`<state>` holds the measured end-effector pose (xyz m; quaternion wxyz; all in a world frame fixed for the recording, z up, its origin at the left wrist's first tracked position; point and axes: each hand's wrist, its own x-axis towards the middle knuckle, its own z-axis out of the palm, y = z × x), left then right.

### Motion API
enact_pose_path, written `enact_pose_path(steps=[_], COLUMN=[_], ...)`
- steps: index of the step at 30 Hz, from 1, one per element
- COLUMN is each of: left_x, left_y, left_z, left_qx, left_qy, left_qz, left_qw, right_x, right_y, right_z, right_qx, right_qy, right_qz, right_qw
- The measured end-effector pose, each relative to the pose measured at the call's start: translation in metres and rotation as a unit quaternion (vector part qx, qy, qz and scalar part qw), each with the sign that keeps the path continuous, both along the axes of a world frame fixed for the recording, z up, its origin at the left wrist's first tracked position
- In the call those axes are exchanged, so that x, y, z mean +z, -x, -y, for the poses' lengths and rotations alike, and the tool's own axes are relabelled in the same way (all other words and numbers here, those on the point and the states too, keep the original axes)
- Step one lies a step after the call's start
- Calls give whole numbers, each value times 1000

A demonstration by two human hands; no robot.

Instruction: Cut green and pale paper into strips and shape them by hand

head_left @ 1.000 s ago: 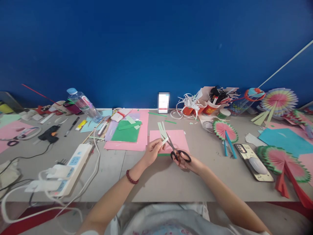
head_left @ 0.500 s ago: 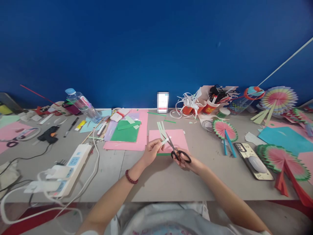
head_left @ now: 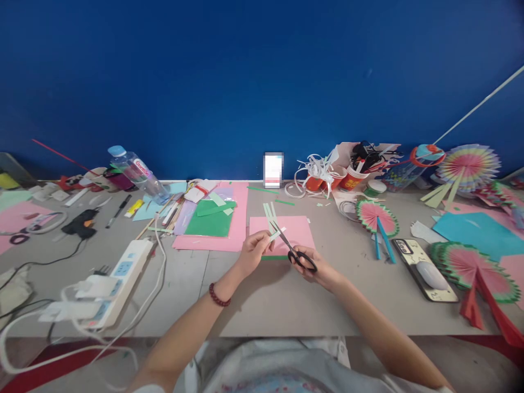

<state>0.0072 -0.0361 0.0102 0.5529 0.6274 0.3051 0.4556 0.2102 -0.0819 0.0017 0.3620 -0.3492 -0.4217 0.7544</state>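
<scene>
Pale green paper strips (head_left: pixel 270 214) fan upward from the fingers of my left hand (head_left: pixel 254 252), which is closed in a pinch on them. One short strip end (head_left: pixel 277 235) sticks out to the right. My right hand (head_left: pixel 311 266) is closed on the handles of black-handled scissors (head_left: pixel 302 260). The scissors' blades point up and left and lie across the strips; they look nearly closed. Below the hands lies a pink paper sheet (head_left: pixel 297 232) with a green strip (head_left: pixel 275 257) along its near edge.
To the left are a green paper pack (head_left: pixel 208 224), a water bottle (head_left: pixel 141 174), a glue gun (head_left: pixel 82 225) and a power strip (head_left: pixel 123 284) with cables. At right are a phone (head_left: pixel 423 273) with a mouse (head_left: pixel 431 275) on it, paper fans (head_left: pixel 470 267) and paper cups (head_left: pixel 352 179).
The scissors' handles have come together and the blades have closed across the strips. My left hand keeps its pinch in nearly the same place.
</scene>
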Motion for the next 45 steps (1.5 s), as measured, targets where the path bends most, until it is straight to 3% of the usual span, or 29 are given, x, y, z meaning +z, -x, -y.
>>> enact_pose_path(steps=[16,36,45], left_x=[3,3,3], left_y=[0,-3,-5], left_z=[1,1,2], left_qx=[5,6,9], left_qy=[-16,-18,-22], left_qz=[1,-2,-5], left_qw=[1000,1000,1000], right_x=[-1,0,1], right_y=[-1,0,0], right_z=[0,2,4], right_qx=[-25,27,8], right_qy=[-7,-7,-1], right_qz=[23,11,4], right_qw=[999,1000,1000])
